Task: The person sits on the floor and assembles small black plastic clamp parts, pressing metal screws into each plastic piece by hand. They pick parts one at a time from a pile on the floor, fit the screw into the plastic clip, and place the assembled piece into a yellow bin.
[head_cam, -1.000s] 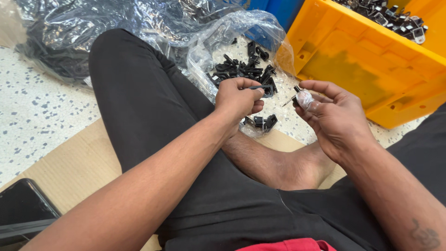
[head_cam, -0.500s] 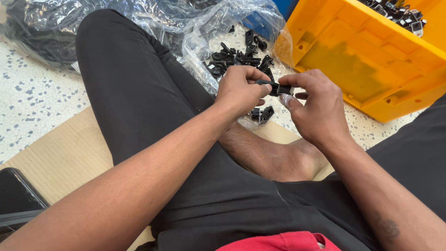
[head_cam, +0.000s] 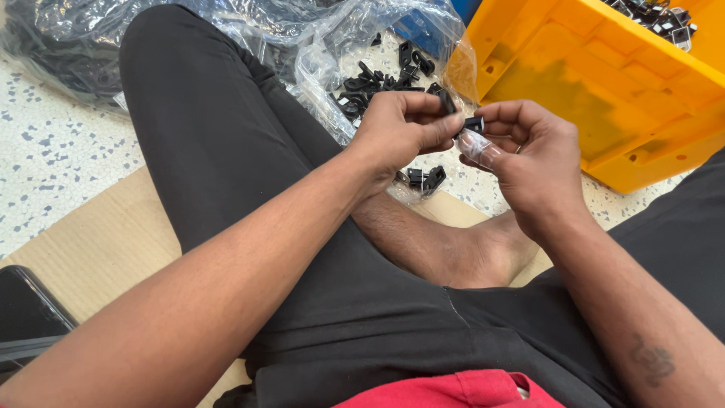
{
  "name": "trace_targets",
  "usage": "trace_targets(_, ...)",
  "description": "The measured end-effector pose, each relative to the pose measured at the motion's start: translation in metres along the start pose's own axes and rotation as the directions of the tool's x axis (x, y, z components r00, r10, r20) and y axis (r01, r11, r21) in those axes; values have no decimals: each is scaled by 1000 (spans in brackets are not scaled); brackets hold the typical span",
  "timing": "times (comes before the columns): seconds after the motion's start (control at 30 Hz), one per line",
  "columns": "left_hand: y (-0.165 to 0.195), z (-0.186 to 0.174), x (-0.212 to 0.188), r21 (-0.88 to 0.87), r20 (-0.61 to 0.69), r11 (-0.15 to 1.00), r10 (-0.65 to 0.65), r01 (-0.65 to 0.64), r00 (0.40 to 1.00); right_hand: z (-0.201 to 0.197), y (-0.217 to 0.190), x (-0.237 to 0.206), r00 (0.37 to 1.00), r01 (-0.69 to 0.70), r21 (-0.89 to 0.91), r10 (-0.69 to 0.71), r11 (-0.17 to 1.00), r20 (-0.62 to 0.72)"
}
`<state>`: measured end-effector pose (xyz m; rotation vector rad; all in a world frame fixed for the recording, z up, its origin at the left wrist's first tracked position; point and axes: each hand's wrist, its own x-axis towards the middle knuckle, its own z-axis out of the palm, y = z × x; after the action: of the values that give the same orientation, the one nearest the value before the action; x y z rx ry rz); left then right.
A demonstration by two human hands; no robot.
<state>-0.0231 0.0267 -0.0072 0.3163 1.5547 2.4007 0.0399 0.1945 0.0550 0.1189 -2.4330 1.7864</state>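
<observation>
Both hands have come together since a second ago, when they were a little apart and the right one held its piece off to the side; now the left hand and the right hand meet over the bare ankle, fingertips almost touching. Between them sits a small black plastic clip, pinched from the left by the left thumb and forefinger and met from the right by the right fingertips, so both hands are closed on it. One right fingertip wears a clear plastic finger cover, just under the clip. Beyond the left knuckles lies a heap of black clips on a crumpled clear plastic bag, and a few loose clips rest on the floor just below the left hand. Past the right hand, well apart from it, stands an orange crate with more small black-and-white parts at its far corner. Under the left forearm runs a leg in black trousers, resting on a sheet of brown cardboard laid over the speckled floor. Near the left elbow, a dark phone lies at the cardboard's edge.
</observation>
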Motion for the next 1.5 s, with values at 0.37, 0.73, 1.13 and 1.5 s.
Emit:
trace_targets(0.37,7,4,-2,121,-12,991,57,-55,998,-2,-6,-2,984,-176,217,175,960,26)
trace_targets(0.73,16,12,-21,728,386,247,624,-640,680,-16,13,8,814,-572,466,533,674,228)
trace_targets(1.13,8,11,-2,-126,10,912,-392,390,920,-2,6,-2,996,49,-107,-56,993,-70)
trace_targets(1.5,6,6,0,215,65,971,-124,108,990,7,-2,-8,946,-236,145,261,961,-193)
